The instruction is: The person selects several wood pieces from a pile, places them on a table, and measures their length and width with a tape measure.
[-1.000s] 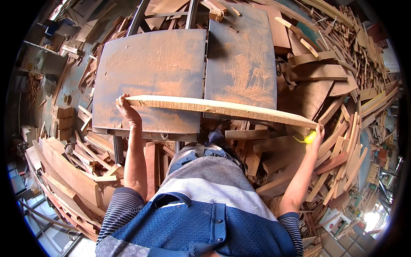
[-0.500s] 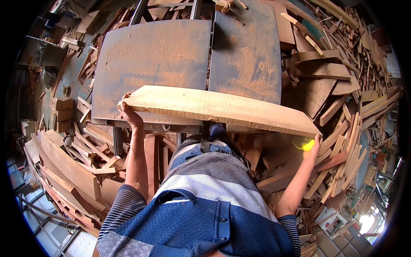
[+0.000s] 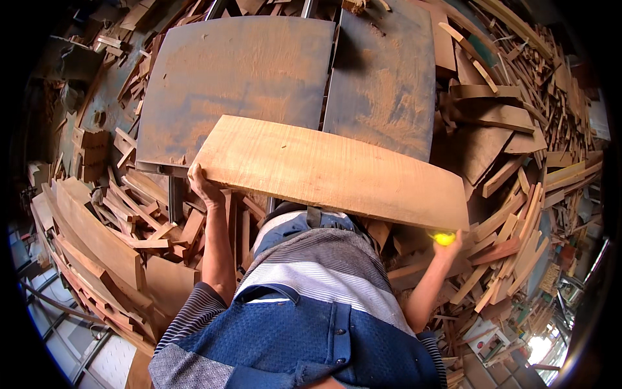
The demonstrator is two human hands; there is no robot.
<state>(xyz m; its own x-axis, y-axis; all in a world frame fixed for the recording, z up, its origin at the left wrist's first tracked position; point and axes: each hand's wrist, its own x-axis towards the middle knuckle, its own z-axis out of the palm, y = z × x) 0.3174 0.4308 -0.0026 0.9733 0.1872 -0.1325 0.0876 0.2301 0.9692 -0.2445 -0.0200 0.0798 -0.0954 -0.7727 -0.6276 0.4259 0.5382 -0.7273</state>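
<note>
A long, pale wooden board spans the space in front of my body, its broad face turned up and its right end lower in the picture. My left hand grips the board's left end at the near corner, fingers closed on the edge. At the other end, my right hand holds the near right corner; part of its grip is hidden under the wood. Something bright yellow shows at the right hand's fingers, its kind unclear. Behind the board lies a grey metal machine table dusted with sawdust, overlapped by the board in view.
The table's right-hand plate is separated from the left one by a narrow slot. Stacked planks stand at the left. Heaps of offcuts and thin strips crowd the right side. A small wood scrap sits at the table's far end.
Both hands have tipped the board so more of its broad face shows. Its right end has come nearer my body and leftward. The table appears shifted slightly in view.
</note>
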